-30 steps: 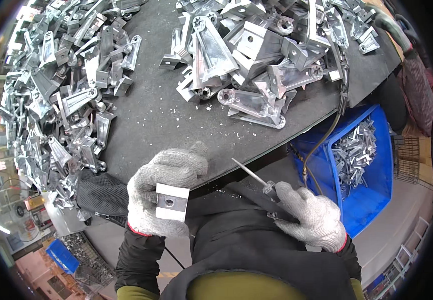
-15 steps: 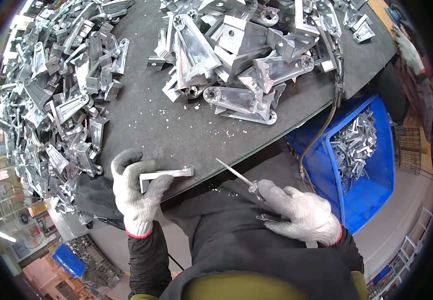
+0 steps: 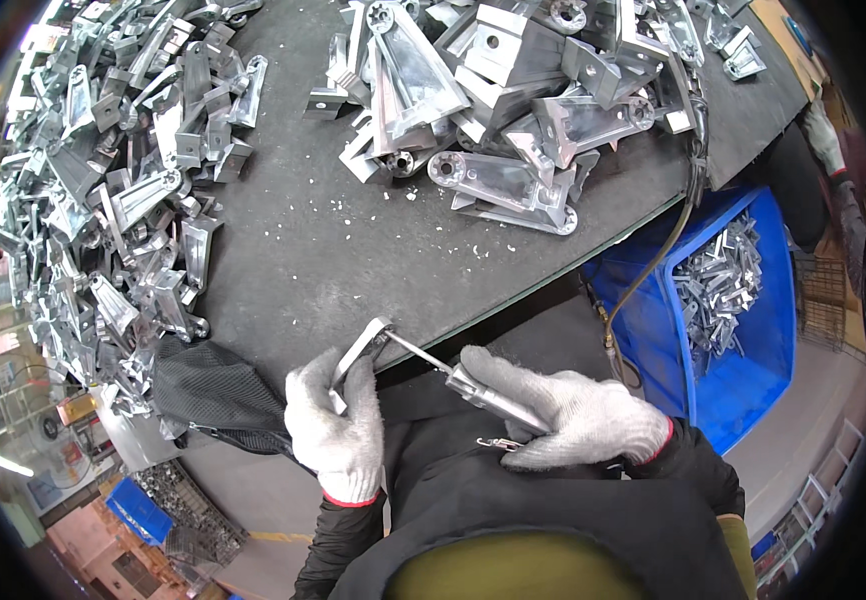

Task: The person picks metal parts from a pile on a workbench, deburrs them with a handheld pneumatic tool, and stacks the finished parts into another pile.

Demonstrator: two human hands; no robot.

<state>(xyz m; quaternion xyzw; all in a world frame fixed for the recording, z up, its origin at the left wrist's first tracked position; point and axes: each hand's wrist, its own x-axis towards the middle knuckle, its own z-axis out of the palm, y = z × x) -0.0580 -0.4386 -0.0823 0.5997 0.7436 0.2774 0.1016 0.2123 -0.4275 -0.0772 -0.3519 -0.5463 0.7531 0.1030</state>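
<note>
My left hand (image 3: 338,432), in a white knit glove, is closed on a small silvery metal bracket (image 3: 362,346) by the table's front edge. The bracket is tilted, with its round end pointing away from me. My right hand (image 3: 598,412), gloved alike, grips a slim file-like tool (image 3: 483,392) with a cylindrical metal handle. The tool's thin rod reaches left, and its tip meets the bracket's round end; whether it enters the hole there I cannot tell. A small metal clip (image 3: 498,443) hangs beneath my right hand.
A heap of larger brackets (image 3: 513,70) lies on the dark table (image 3: 298,270), among pale chips. Another pile (image 3: 143,200) fills the left side. A blue bin (image 3: 748,385) of metal parts stands right, beside a hose (image 3: 643,268). Another person's gloved hand (image 3: 821,135) shows far right.
My left hand has moved right and turned the bracket upward. My right hand has shifted slightly, bringing the tool's tip from clear of the bracket to its round end.
</note>
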